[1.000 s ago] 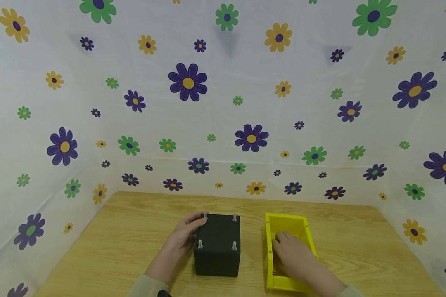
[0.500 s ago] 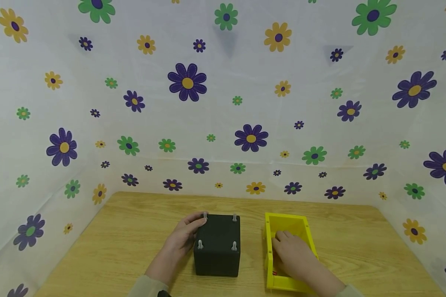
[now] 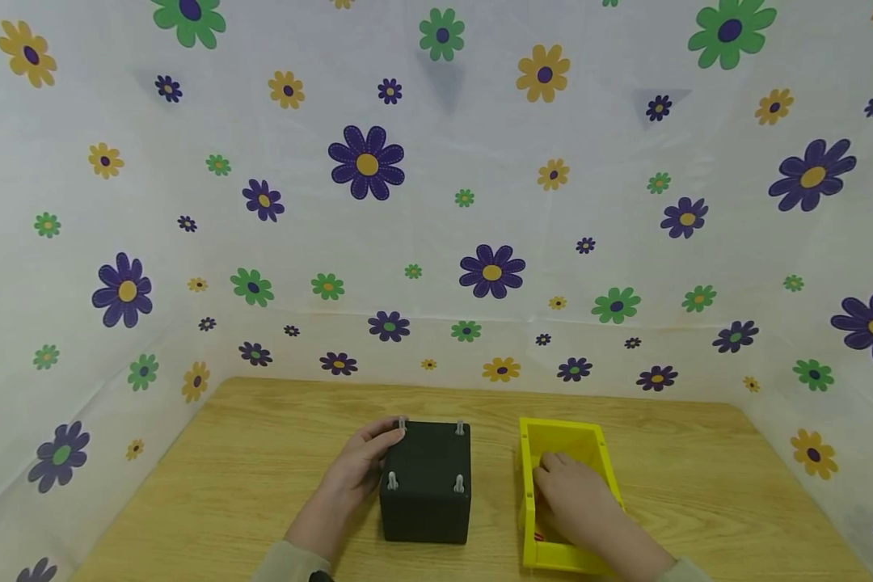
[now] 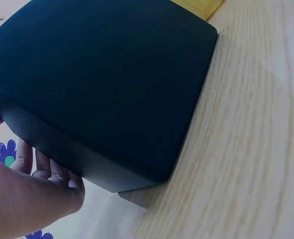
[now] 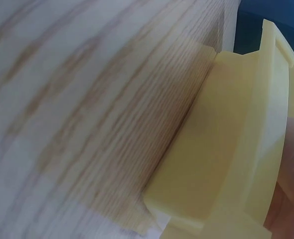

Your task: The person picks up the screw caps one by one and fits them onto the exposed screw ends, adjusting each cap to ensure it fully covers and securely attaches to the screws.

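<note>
A black box (image 3: 428, 465) stands on the wooden table, with a pale translucent peg upright at each top corner. My left hand (image 3: 356, 462) holds it at the left and back sides, the thumb near the back left peg. In the left wrist view, the fingers (image 4: 57, 172) lie against the side of the box (image 4: 102, 84). My right hand (image 3: 578, 495) reaches down into a yellow bin (image 3: 563, 555) to the right of the box. Its fingertips are hidden, so whether they hold anything is unclear. A small red piece (image 3: 539, 537) shows inside the bin near its front left corner.
A narrow strip of wooden table (image 3: 496, 477) separates the box from the bin. White sheets (image 3: 436, 226) printed with flowers enclose the table at the back and both sides. In the right wrist view, the bin wall (image 5: 212, 144) hides most of the right hand.
Both hands, the box and the bin keep their places. The head view shifts only very slightly.
</note>
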The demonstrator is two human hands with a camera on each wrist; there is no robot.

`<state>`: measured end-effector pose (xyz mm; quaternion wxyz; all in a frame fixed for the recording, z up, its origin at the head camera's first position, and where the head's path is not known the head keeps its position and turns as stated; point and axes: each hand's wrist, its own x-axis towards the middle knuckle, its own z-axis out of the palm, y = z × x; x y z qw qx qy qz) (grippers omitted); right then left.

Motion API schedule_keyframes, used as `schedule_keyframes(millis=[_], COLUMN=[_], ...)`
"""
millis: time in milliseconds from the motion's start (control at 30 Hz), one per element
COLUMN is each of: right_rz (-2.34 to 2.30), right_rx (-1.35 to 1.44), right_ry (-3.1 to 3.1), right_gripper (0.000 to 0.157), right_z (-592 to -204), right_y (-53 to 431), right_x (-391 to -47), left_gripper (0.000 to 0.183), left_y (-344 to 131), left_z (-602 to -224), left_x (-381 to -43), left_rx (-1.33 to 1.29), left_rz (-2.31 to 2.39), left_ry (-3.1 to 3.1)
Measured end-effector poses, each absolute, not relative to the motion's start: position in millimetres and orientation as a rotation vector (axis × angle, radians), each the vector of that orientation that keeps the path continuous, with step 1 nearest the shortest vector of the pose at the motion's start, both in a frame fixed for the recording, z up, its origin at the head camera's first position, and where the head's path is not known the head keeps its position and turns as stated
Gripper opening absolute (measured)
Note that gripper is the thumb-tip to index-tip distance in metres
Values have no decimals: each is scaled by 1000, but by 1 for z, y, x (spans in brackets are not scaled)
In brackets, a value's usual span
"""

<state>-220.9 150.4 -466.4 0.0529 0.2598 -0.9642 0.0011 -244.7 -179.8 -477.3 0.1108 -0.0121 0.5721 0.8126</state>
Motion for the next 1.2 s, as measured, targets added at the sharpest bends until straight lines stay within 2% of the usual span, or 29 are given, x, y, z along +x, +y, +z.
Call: schedule_keyframes(millis=[600,1200], right_rz=[-71,-150], right_rx=[825,888], right_ry=[-2784,-2785], right_gripper=[8,18], right_z=[-458,-444], right_y=[155,161], right_x=[-225,-231], left_gripper=[23,26], left_y=[-179,-179], left_z=[-478,-477], left_x=[-245,-244], left_rx=[-65,-56], left_rz=[2397,2386], left_ry=[1679,1678])
